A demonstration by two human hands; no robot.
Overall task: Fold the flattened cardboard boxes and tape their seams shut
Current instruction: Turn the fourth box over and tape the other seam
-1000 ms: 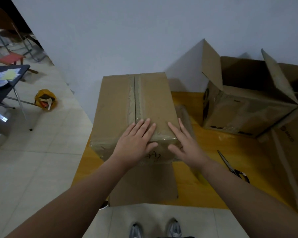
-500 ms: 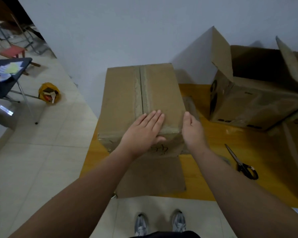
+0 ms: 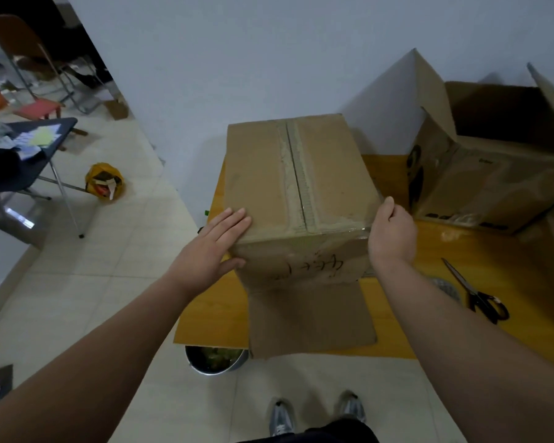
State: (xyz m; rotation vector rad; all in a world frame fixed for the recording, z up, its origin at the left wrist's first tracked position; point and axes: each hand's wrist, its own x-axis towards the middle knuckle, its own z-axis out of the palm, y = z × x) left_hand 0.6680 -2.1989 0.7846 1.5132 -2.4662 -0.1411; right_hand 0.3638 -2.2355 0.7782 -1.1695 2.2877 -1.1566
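Cardboard update, going left to right. Left hand (image 3: 215, 251) lies flat on the near left corner of the box (image 3: 263, 174), fingers straight and together, thumb down on the near face. That box stands in the middle of the yellow tabletop (image 3: 429, 247), on a flat sheet (image 3: 311, 318) of cardboard that sticks out over the near edge.

Top flaps are folded shut and clear tape (image 3: 301, 187) runs along the centre seam from far to near and over the near edge. Going by the shine, there's a strip across the near top edge too. So I'd call this one folded and pretty much sealed on top. My guess is the hands are smoothing down tape ends at the corners, or getting set to shift the box. Bottom seam is out of sight, no idea there.

Right hand (image 3: 392, 238) sits on the near right corner, thumb along the top edge, fingers gone round the right side. Can't tell if it grips or only presses.

Further right, scissors (image 3: 474, 289) lie on the tabletop, apart from the box. Far right, an open box (image 3: 480, 187) has its flaps standing open, so that one is left to close and tape. The flat sheet underneath may be another one waiting.
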